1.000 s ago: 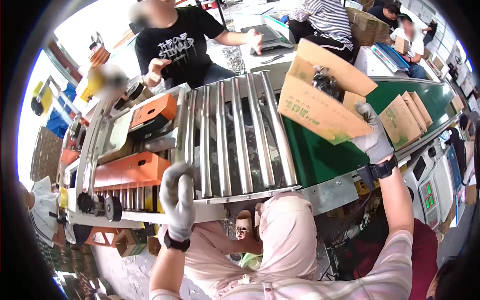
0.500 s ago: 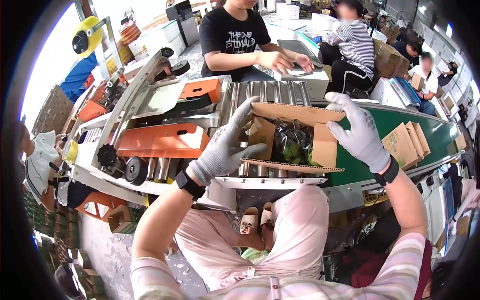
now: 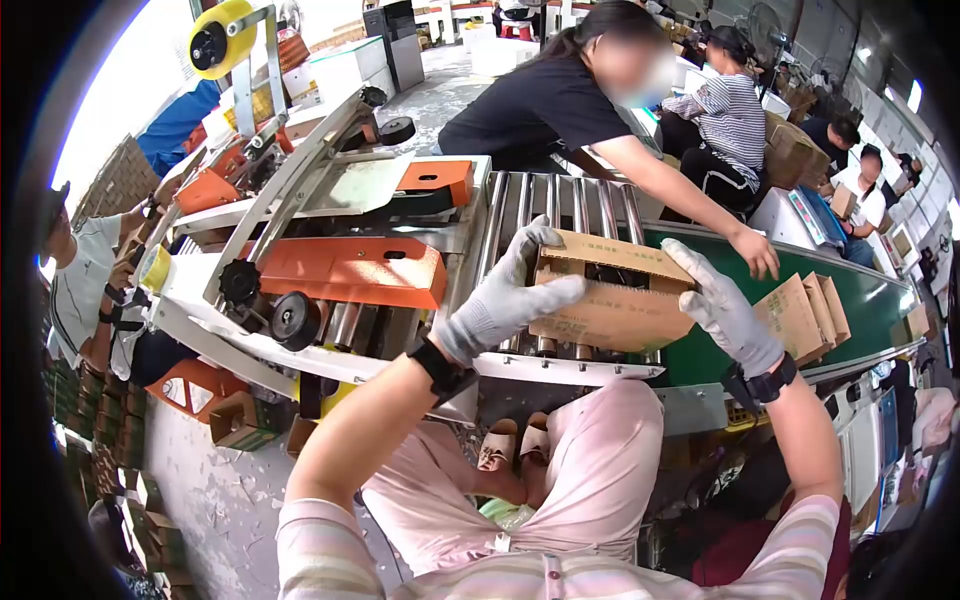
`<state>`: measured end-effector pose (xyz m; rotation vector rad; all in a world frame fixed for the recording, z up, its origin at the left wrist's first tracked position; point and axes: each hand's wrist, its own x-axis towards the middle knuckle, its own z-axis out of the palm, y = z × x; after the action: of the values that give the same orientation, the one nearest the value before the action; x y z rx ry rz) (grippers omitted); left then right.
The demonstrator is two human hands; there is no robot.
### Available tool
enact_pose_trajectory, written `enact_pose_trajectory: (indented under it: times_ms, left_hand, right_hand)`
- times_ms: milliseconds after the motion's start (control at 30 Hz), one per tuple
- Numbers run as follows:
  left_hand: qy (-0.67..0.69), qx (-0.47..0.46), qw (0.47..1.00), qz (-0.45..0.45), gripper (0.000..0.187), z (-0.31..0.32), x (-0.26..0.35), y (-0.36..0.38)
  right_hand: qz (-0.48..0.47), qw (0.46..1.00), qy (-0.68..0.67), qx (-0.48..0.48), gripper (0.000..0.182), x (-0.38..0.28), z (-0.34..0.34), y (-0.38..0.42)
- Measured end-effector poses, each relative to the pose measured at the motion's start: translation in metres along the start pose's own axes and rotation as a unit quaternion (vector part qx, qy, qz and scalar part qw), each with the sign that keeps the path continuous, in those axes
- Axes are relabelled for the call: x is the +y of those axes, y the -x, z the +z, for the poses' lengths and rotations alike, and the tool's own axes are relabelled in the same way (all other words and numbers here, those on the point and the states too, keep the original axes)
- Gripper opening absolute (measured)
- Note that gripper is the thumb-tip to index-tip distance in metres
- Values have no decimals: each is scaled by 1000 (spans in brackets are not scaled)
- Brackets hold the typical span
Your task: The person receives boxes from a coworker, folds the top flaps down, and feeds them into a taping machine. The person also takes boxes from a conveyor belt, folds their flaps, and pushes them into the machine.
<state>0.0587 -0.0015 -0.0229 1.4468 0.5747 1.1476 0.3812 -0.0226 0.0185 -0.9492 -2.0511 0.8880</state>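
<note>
A small cardboard box [image 3: 610, 318] rests on the metal rollers [image 3: 545, 215]. Its long top flaps are folded partway inward, leaving a dark gap along the middle that hides most of the inside. At the box's left end is my gloved left hand [image 3: 515, 295], its thumb along the near flap and its fingers round the back corner. My gloved right hand [image 3: 722, 305] is closed about the right end, fingers at the far flap's corner and against the end wall.
On the green belt [image 3: 690, 350] to the right stands another cardboard box [image 3: 800, 315] with raised flaps. A co-worker's hand [image 3: 755, 250] hangs near it. Left of the rollers is a taping machine with orange plates [image 3: 345, 270] and black knobs [image 3: 295, 320].
The box's long flaps have folded inward, covering the dark bag and green contents seen before. Both my hands have come in on the box. The co-worker has leaned over, reaching right across the belt.
</note>
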Motion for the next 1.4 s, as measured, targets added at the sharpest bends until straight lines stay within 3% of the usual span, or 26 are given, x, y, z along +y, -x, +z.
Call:
enact_pose_trajectory:
  times_ms: [33, 67, 133, 267, 300, 333, 500, 667, 700, 800, 833, 867, 900, 967, 1033, 1067, 1100, 1133, 1167, 1200, 1233, 1267, 1300, 1333, 1367, 1400]
  left_hand:
    - [58, 70, 995, -41, 53, 9, -4, -1]
    - [76, 104, 992, -14, 38, 17, -8, -2]
    - [70, 118, 990, -21, 36, 18, -14, -3]
    - [53, 161, 985, -19, 29, 20, -21, -6]
    - [92, 169, 981, -35, 29, 22, -18, -8]
    - [104, 180, 977, -49, 35, 24, -16, -9]
    - [41, 256, 959, -112, 54, 31, -6, -24]
    - [68, 268, 959, -65, 96, 5, -10, -30]
    - [53, 288, 956, -27, 92, -3, -4, -26]
    - [15, 287, 946, 149, 70, -8, 15, 21]
    - [-95, 275, 941, 171, 68, -15, 11, 39]
    - [-112, 249, 947, 170, 66, -17, 14, 59]
    - [-130, 222, 952, 168, 64, -20, 18, 77]
    - [-234, 147, 954, 116, 54, -44, 15, 107]
    - [-325, 154, 928, 101, 34, -60, 14, 121]
    - [-315, 169, 931, 77, 30, -67, 7, 126]
    - [-305, 180, 934, 55, 26, -73, -2, 129]
    - [-283, 198, 938, 25, 23, -75, -9, 131]
    - [-260, 210, 943, -5, 20, -75, -14, 130]
    - [-302, 204, 931, -17, 18, -75, -10, 129]
    - [-312, 213, 926, -3, 18, -73, -14, 129]
    - [-326, 226, 918, 4, 19, -79, -26, 133]
    - [-313, 249, 916, -7, 21, -79, -30, 136]
    - [-331, 253, 909, -15, 24, -75, -25, 134]
    - [-366, 247, 897, 0, 26, -75, -28, 133]
    - [-373, 247, 894, -3, 29, -73, -27, 133]
  right_hand:
    - [-1, 1000, 0, -2, 72, -2, 9, -1]
    - [44, 996, -48, 65, 65, -3, 18, -3]
    - [111, 970, -131, 169, 49, -6, 33, -6]
    - [119, 956, -170, 209, 52, -7, 48, -12]
    - [172, 917, -268, 241, 50, -6, 52, -14]
    - [222, 864, -362, 270, 47, -4, 56, -16]
    - [261, 856, -393, 211, 31, 15, 48, -31]
    - [279, 830, -436, 208, 28, 34, 47, -54]
    - [281, 821, -451, 210, 28, 36, 47, -62]
    - [246, 849, -432, 180, 27, 93, 53, -104]
    - [215, 866, -422, 163, 26, 126, 58, -123]
    - [23, 975, -134, 173, 24, 177, 72, -142]
    - [23, 976, -136, 169, 24, 160, 78, -162]
    - [250, 855, -421, 172, 21, 96, 110, -205]
    - [269, 866, -379, 186, 19, 79, 144, -236]
    - [170, 928, -284, 173, 18, 71, 154, -239]
    - [205, 891, -358, 191, 18, 65, 171, -251]
    - [23, 973, -126, 190, 18, 69, 187, -248]
    - [163, 947, -209, 182, 20, 33, 193, -257]
    - [178, 932, -254, 186, 21, 30, 206, -267]
    - [34, 975, -167, 146, 21, 58, 220, -275]
    - [178, 855, -475, 108, 22, 56, 235, -296]
    - [232, 825, -500, 127, 27, 15, 231, -284]
    - [104, 904, -403, 97, 33, 51, 238, -300]
    - [201, 886, -364, 205, 37, 10, 231, -287]
    - [179, 907, -329, 194, 43, 1, 217, -273]
